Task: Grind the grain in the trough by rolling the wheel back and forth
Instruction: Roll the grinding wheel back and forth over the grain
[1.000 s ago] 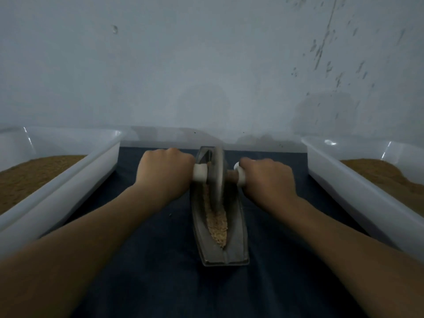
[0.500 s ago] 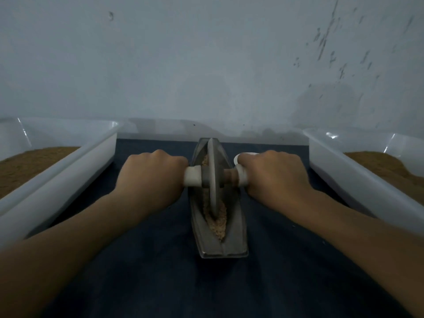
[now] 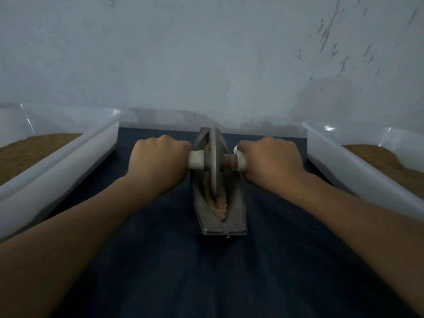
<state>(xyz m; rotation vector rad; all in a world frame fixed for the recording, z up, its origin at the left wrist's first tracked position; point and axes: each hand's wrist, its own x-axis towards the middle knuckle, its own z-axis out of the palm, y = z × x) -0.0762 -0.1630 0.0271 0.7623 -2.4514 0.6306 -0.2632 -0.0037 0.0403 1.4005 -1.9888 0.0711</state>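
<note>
Wheel [image 3: 215,161]: looked heavy, rigid metal.
Hands: your left hand [image 3: 158,161] and right hand [image 3: 270,161] each wrapped an axle [image 3: 196,159] end.
Grain [image 3: 220,205]: loose; trough [image 3: 236,216] sat by far edge of cloth [image 3: 160,260].

Trough [image 3: 234,216] on cloth [image 3: 174,267] between two tubs [image 3: 68,157], wheel [image 3: 215,161] inside.

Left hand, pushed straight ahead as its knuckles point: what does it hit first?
Likely the pale grey wall; beyond the left hand only dark blue cloth and a pale ledge show. Depth is unclear.
</note>
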